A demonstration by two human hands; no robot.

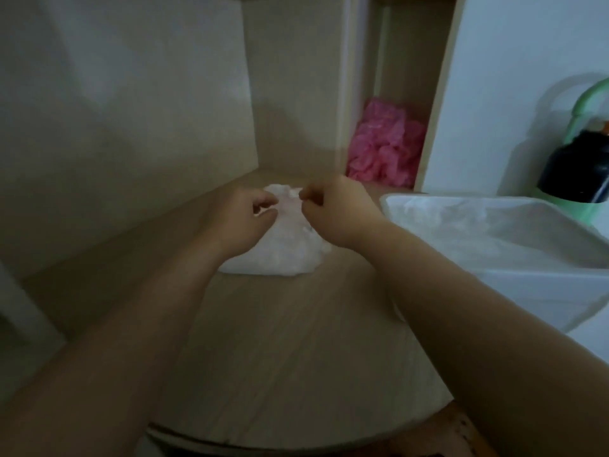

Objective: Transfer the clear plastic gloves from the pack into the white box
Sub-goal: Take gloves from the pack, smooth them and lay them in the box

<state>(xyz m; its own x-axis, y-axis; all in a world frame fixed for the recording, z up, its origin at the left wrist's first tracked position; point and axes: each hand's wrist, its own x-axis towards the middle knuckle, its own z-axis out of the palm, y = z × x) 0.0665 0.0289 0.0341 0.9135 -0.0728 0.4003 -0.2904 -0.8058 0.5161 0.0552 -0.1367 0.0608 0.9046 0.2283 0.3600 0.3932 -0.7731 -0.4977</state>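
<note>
Pack (283, 255) lay on the bench (280, 341), left of the white box (543, 291); left hand (250, 222) and right hand (336, 212) pinched its top. Pulling the mouth apart evenly seemed best, to avoid tearing.

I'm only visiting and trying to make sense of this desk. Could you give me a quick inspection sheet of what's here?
Surface: pale wood-grain tabletop, dimly lit.
Job's things: pack of gloves lies mid-table; white box to its right, with clear plastic already inside.
Clutter: pink crumpled pile in a shelf niche behind; green and black container at far right.
Hands: left hand and right hand both pinch the pack's top.
Cables: nothing seen.
Surroundings: pale cabinet walls around the table.
</note>
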